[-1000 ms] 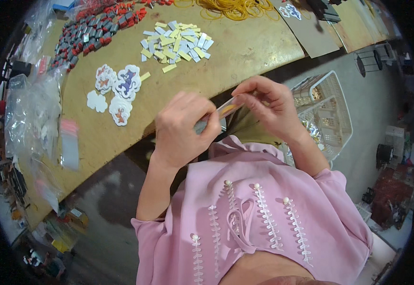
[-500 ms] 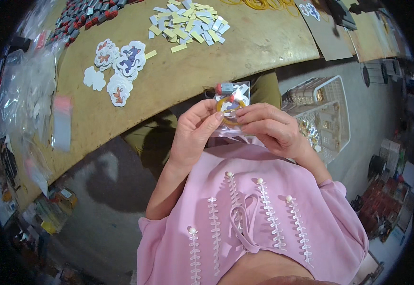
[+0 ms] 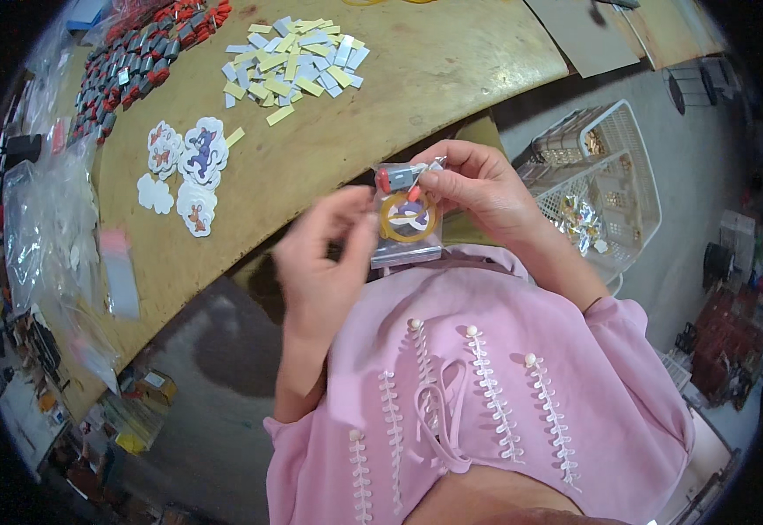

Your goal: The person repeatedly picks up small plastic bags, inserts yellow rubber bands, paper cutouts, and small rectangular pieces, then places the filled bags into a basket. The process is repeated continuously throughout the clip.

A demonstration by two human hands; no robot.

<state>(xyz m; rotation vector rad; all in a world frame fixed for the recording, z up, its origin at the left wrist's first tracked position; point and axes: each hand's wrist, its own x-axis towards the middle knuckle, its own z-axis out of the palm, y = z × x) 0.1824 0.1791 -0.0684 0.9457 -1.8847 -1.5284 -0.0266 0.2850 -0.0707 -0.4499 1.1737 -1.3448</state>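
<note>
A small clear plastic bag [image 3: 416, 251] hangs in front of my lap, just off the table's near edge. Through its film show a grey-and-red block-shaped part [image 3: 399, 179], a coiled yellow band [image 3: 385, 223] and a cutout with a purple cartoon figure [image 3: 409, 216]. Thumb and fingers of my right hand [image 3: 486, 192] pinch the bag's upper right corner. Beside the bag's left edge is my left hand [image 3: 322, 254], slightly blurred, with its fingers bent and the thumb apart from them; nothing shows between them.
On the table [image 3: 451, 79] lie a pile of yellow and pale blue strips [image 3: 294, 61], cartoon cutouts [image 3: 202, 153] and many grey-and-red parts [image 3: 132, 70]. Clear plastic bags [image 3: 40, 227] cover the left side. A white basket [image 3: 640, 192] with shiny packets stands to the right.
My left hand has let go of the bag and moved left. My right hand has shifted up to the bag's top corner. The whole view has turned slightly.
</note>
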